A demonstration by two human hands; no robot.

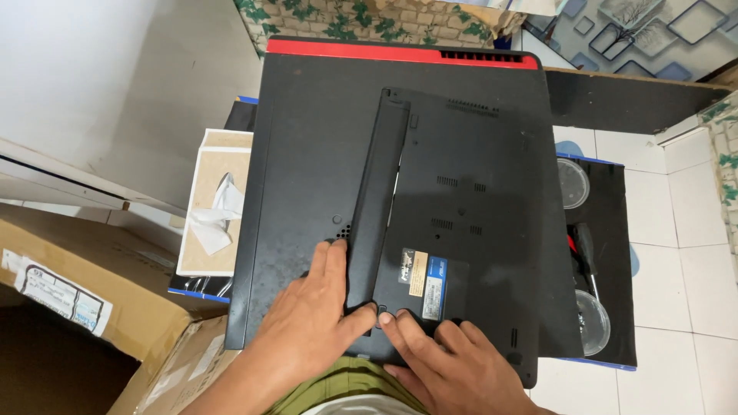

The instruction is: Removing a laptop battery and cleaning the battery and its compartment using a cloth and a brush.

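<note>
**Both hands flat on upturned laptop, thumbs at battery latch**

Pressing, not pinching: left hand [311, 319] lies palm down with fingers together and stretched forward, fingertips up beside the long black battery pack [378, 196], thumb angled in toward its near end. Right hand [450, 357] rests flat as well, fingers spread loosely over the near corner, thumb tip meeting the left thumb at a small latch [382, 310]. Nothing lifted or enclosed by either hand.

Smaller black laptop [469, 230] sits bottom up, stacked on a larger black laptop with a red rear strip [307, 169], also bottom up. Battery pack runs lengthwise away from the body, tilted slightly off the smaller laptop's base, far end near the vent slots. Stickers, one blue and one tan [425, 280], just right of the thumbs.

Beneath both, a dark work mat [615, 230] on white floor tiles. On the mat, right of the laptops: two clear round lids [573, 183] and a screwdriver with black and red handle [584, 250]. Left: a tissue box [215, 204] with white tissue sticking out, then cardboard boxes [92, 292] nearer the body.
</note>
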